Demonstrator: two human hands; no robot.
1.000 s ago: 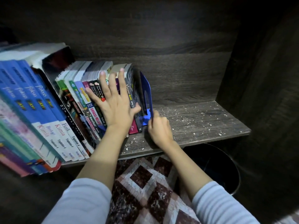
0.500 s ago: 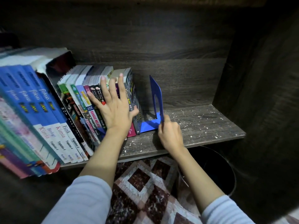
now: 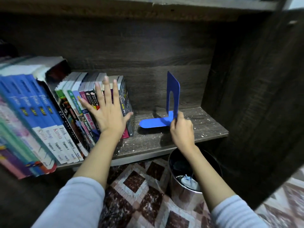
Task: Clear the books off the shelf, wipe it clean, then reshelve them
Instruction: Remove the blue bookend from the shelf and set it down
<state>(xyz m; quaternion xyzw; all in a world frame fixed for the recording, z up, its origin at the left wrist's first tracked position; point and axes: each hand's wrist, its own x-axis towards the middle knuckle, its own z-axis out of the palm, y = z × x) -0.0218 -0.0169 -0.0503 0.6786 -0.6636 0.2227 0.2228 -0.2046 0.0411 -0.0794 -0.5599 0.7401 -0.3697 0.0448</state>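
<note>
Fingers [image 3: 115, 91] of the left hand [image 3: 108, 116]: straight, spread wide, laid flat on the spines of the books [image 3: 41, 104]. Holding nothing, just pressing. Most likely there to stop the row from tipping over, with no prop at its end.

Fingers [image 3: 178, 118] of the right hand [image 3: 181, 130]: curled, pinching the blue bookend [image 3: 154, 123] low down, right at its bend. Upright plate standing tall, flat foot pointing back at the row, well apart from the last book. Probably held that way to lift it off and make room for taking the books out.

Books all on the shelf [image 3: 205, 129], packed along its left part, spines out, some tilted. Not cleared yet, so only the very start of the job, by the look of it.

Shelf of dark wood, dotted with small white bits [image 3: 212, 122] on the bare right part. Not wiped yet, going by those.

Below the right end, on the patterned floor [image 3: 131, 186], a round shiny bin [image 3: 181, 196]. Dark inside, with something white low down; too blurry to name. Maybe put there to catch the bits swept off the edge.
</note>
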